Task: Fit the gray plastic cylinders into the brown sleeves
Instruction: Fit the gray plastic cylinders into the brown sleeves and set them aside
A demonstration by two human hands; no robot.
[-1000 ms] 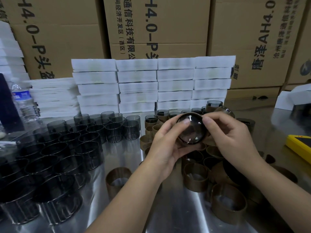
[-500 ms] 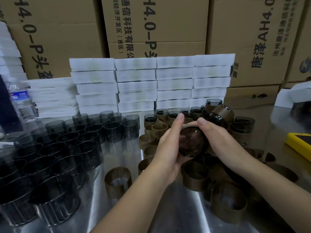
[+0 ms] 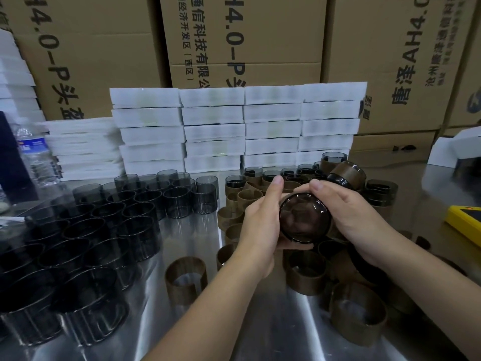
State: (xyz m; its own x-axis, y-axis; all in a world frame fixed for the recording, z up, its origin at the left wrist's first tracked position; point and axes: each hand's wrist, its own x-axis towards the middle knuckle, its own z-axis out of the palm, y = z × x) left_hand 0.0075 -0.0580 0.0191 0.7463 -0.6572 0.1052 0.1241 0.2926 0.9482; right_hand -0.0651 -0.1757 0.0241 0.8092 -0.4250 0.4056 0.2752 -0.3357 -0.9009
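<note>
A person's left hand (image 3: 260,225) and right hand (image 3: 356,220) close together round one gray cylinder (image 3: 304,220), held above a steel table (image 3: 273,329) with its open end tipped toward the camera. The left fingers curl along its left side with the thumb beneath. The right hand wraps its right side with the thumb on top. Whether a sleeve sits round it cannot be told, as the fingers hide its wall. Bare cylinders (image 3: 104,230) stand upright in tight rows on the table's left half. Empty brown sleeves (image 3: 359,319) lie crowded under and around the hands, and one split sleeve (image 3: 186,282) stands alone between the two groups. Sleeved cylinders (image 3: 346,174) are piled just behind the right hand. Stacks of white blocks (image 3: 213,131) line the table's far edge in front of printed cartons (image 3: 244,40). A water bottle (image 3: 36,157) stands at far left and a yellow device (image 3: 466,225) lies at far right
</note>
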